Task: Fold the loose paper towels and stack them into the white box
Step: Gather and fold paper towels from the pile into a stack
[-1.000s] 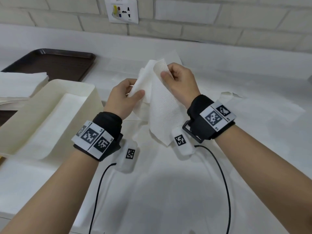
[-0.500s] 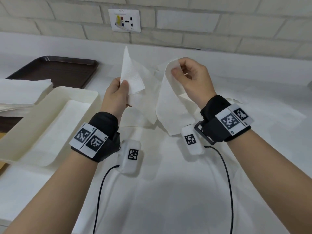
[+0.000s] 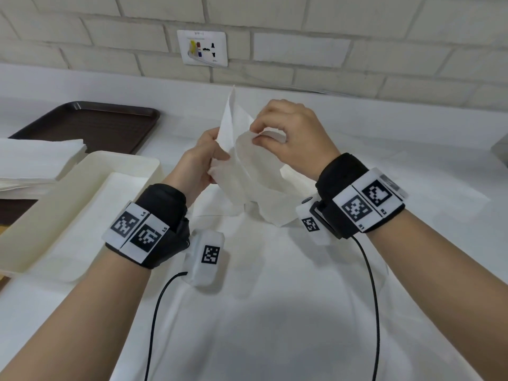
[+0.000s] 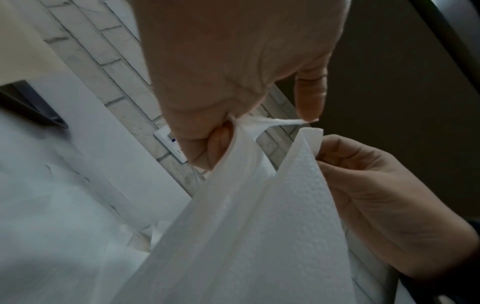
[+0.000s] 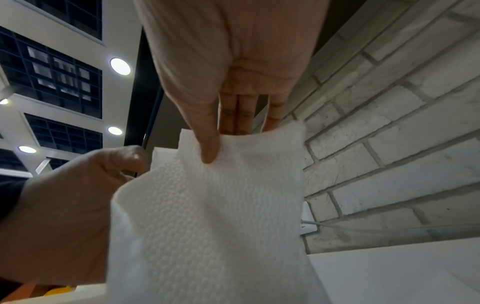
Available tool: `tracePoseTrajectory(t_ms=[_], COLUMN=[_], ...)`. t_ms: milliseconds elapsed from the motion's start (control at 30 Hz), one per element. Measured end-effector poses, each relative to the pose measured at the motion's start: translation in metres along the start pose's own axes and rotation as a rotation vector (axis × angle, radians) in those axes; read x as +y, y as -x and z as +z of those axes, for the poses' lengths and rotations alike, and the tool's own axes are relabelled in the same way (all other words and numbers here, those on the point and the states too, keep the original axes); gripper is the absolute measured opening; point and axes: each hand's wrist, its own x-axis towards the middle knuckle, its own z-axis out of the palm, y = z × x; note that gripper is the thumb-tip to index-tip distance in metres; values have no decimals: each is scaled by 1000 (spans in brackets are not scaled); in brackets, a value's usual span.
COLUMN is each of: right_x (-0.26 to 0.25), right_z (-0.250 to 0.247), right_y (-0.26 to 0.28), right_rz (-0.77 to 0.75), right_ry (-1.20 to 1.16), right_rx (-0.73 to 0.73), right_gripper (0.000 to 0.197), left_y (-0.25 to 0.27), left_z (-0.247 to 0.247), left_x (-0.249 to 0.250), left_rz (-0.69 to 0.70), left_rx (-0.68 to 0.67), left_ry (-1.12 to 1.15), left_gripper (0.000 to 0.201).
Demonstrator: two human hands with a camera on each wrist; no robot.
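I see both hands holding one white embossed paper towel (image 3: 247,174) in the air above the counter, right of the white rectangular box (image 3: 82,188).

My left hand (image 3: 196,167) pinches its upper left edge; my right hand (image 3: 294,141) pinches the top corner between thumb and fingers. The towel hangs lengthwise downward, one corner pointing up. Its lower end is hidden behind my right wrist band.

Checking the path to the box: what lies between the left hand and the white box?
Head view: only bare white cloth between the left hand, which grips the towel, and the box.
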Motion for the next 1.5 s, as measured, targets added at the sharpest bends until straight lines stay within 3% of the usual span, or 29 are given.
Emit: tracePoseTrajectory(t_ms=[67, 267, 400, 667, 833, 967, 1133, 1233, 1300, 1333, 1400, 1500], right_x=[-2, -5, -5, -12, -16, -15, -17, -18, -20, -21, -22, -16], right_z=[2, 0, -2, -8, -5, -8, -11, -11, -9, -9, -9, -14], right_y=[0, -5, -8, -11, -12, -14, -17, -18, -18, -19, -18, -14], right_rz=[-66, -224, -137, 16, 81, 152, 129, 122, 141, 148, 154, 169], right_ry=[85, 174, 168, 80, 12, -74, -75, -106, -137, -159, -193, -127], right_rx=[-11, -140, -177, -105, -67, -33, -131, -99, -70, -55, -49, -97], right_gripper=[6, 6, 15, 16, 15, 13, 17, 17, 16, 16, 15, 20], left_y=[1, 1, 5, 7, 12, 15, 19, 22, 20, 19, 17, 17], left_z=[0, 2, 4, 5, 8, 9, 11, 17, 19, 19, 18, 15], left_x=[0, -3, 0, -3, -9, -11, -10, -9, -10, -11, -13, -13], left_rz=[3, 94, 171, 274, 346, 384, 412, 411, 422, 427, 438, 396], left_rx=[-40, -97, -38, 189, 213, 232, 227, 202, 148, 149, 192, 275], left_ry=[-104, -403, -363, -278, -327, -384, -354, -302, -299, -324, -361, -246], left_gripper=[58, 45, 24, 27, 39, 29, 27, 22, 7, 11, 18, 16])
